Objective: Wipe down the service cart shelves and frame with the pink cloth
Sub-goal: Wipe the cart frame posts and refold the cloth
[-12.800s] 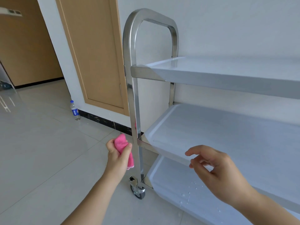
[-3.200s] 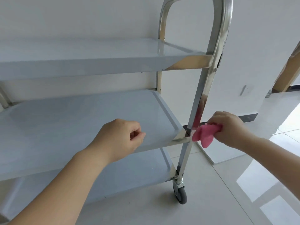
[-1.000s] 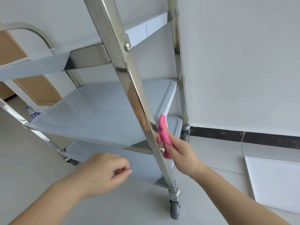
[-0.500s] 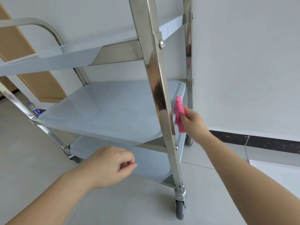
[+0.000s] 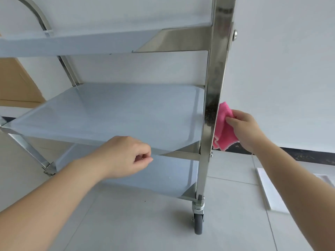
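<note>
A steel service cart with three pale shelves fills the view; its middle shelf (image 5: 126, 113) lies at centre. The near right upright post (image 5: 215, 87) is shiny and runs down to a caster wheel (image 5: 198, 225). My right hand (image 5: 244, 129) grips the folded pink cloth (image 5: 223, 127) and presses it against the right side of that post, just above the middle shelf's corner. My left hand (image 5: 125, 156) hovers in front of the middle shelf's front edge, fingers curled with thumb against forefinger, holding nothing.
A white wall with a dark skirting strip (image 5: 308, 156) stands behind the cart. A white flat panel (image 5: 272, 191) lies on the tiled floor at right. A wooden door (image 5: 16, 84) shows at the far left.
The view has swung so the post stands nearly upright at right. My right hand has moved the cloth from the shelf's side edge onto the outer side of the near post.
</note>
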The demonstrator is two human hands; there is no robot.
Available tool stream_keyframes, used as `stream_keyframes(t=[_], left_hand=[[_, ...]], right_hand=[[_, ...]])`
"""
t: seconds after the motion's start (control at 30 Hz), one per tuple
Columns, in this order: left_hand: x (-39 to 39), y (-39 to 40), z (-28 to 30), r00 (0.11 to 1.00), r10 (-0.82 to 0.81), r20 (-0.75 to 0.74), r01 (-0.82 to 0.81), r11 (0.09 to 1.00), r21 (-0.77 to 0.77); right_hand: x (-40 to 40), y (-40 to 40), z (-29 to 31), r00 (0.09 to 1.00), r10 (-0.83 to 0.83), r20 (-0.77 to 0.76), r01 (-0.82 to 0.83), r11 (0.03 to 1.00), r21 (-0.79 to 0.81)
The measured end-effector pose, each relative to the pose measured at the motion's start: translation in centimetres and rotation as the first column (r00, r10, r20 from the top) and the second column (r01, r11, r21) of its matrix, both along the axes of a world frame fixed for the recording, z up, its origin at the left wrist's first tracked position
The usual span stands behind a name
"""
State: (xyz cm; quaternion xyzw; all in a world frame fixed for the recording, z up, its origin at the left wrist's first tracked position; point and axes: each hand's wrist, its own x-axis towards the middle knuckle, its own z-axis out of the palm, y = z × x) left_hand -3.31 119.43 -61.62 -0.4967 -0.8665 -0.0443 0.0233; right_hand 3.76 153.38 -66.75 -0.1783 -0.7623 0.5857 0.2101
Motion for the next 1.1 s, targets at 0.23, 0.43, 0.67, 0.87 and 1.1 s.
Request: stream_keyframes(t=[0.23,0.43,0.67,0.87,1.1], left_hand=[[-3.5,-1.0,0.5,0.956,-0.291,0.025,0.278,0.933,0.229],[-6.0,-3.0,0.5,0.852,-0.5,0.155,0.413,0.825,0.385],[-5.2,-5.4,1.2,0.64,-0.727,0.249,0.54,0.656,0.528],[-4.4,-7.2,0.1,0.573,-0.758,0.311,0.531,0.633,0.563],[-5.3,-8.9,-3.2,0.67,-0.629,0.394,0.393,0.751,0.531]], right_hand=[[7.0,-4.7,3.1,0.986,-0.116,0.117,0.103,0.989,0.107],[11.4,-11.3,5.6,0.885,-0.413,0.213,0.389,0.909,0.149],[12.7,-23.5,8.3,0.827,-0.247,0.505,0.214,0.969,0.123],[6.2,-29.6,6.8,0.847,0.053,0.529,-0.13,0.985,0.11],[1.8,-29.3,0.9,0.89,0.205,0.407,-0.242,0.969,0.041]])
